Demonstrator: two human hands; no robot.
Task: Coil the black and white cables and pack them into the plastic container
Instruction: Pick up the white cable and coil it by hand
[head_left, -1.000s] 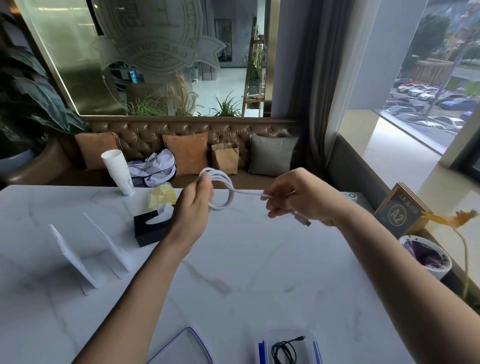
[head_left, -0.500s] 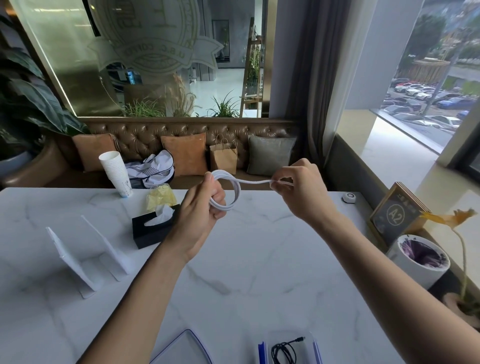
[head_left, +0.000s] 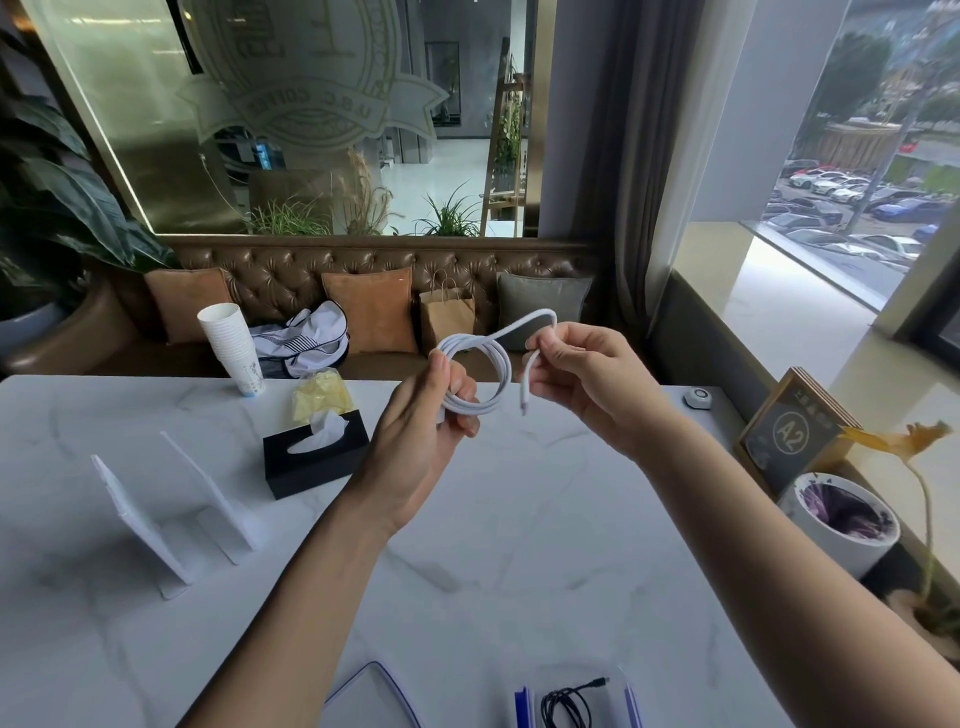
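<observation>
Two bare hands work a white cable (head_left: 480, 382) in the air above a white marble table (head_left: 493, 519). The left hand (head_left: 423, 436) pinches the coiled loops between thumb and curled fingers, holding the bundle upright. The right hand (head_left: 587, 387), just beside it, grips the cable's loose tail between thumb and forefinger; a bend of cable arches over from the coil to those fingers, and the plug end hangs free below them.

At the table's near edge, a clear plastic container (head_left: 574, 701) with blue trim sits open, the black cable (head_left: 566, 709) already coiled inside it. Its lid (head_left: 371, 701) lies just to the left.

Farther back on the table stand a black tissue box (head_left: 317, 460), a stack of paper cups (head_left: 231, 345) and two white stands (head_left: 176, 512). At the right edge are a wooden "A2" sign (head_left: 792, 428) and a white pot (head_left: 841, 519). A tufted brown bench (head_left: 374, 291) with cushions runs behind the table.
</observation>
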